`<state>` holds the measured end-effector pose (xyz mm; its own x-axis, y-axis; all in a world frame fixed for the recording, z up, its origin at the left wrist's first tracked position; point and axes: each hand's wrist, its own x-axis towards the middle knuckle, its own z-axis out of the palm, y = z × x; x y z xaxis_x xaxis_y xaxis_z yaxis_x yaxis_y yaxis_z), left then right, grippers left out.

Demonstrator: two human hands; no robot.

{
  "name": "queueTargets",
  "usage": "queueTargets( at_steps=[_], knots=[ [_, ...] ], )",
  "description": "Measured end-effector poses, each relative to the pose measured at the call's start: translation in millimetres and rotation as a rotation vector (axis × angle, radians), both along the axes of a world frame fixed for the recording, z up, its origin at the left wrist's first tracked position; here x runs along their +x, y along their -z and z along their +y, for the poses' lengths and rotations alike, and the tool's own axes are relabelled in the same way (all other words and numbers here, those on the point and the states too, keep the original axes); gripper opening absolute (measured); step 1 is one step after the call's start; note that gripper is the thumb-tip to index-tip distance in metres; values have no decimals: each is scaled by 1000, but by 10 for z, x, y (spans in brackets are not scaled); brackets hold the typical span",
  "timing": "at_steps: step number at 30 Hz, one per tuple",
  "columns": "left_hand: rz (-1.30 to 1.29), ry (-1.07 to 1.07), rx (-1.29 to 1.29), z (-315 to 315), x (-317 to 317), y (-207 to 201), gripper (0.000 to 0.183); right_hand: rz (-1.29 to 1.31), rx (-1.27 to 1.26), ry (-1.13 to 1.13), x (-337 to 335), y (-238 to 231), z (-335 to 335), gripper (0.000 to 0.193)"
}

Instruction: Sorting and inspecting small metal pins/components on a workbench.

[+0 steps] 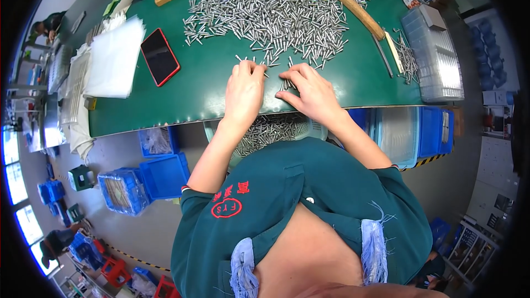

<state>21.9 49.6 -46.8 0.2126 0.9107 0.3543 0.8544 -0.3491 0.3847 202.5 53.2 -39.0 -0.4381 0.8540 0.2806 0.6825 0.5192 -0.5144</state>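
Note:
A large pile of small silvery metal pins (270,11) covers the far middle of the green table (204,85). Near the front edge, my left hand (244,89) rests with its fingers curled down, and a pin (266,74) shows at the fingertips. My right hand (313,92) lies just beside it, thumb and forefinger bent around a few pins (287,84) on the tabletop. Loose pins are scattered between the hands and the pile. Under the table edge, a pale green basket (316,129) holds many more pins, partly hidden by my arms.
Curved wooden strips (353,8) border the pile. A red-edged phone (160,58) and white sheets (115,58) lie at left. Clear plastic trays (433,55) are stacked at right, beside a small pin heap (407,60). Blue bins (165,176) stand below.

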Motion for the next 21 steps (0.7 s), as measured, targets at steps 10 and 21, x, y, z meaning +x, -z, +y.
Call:
queueTargets(
  at_steps=[10, 21],
  knots=[
    [-5, -23, -88, -118, 77, -12, 11, -27, -91, -40, 56, -22, -19, 35],
    [-165, 38, -102, -330, 42, -80, 15, -31, -50, -121, 136, -83, 59, 42]
  ],
)
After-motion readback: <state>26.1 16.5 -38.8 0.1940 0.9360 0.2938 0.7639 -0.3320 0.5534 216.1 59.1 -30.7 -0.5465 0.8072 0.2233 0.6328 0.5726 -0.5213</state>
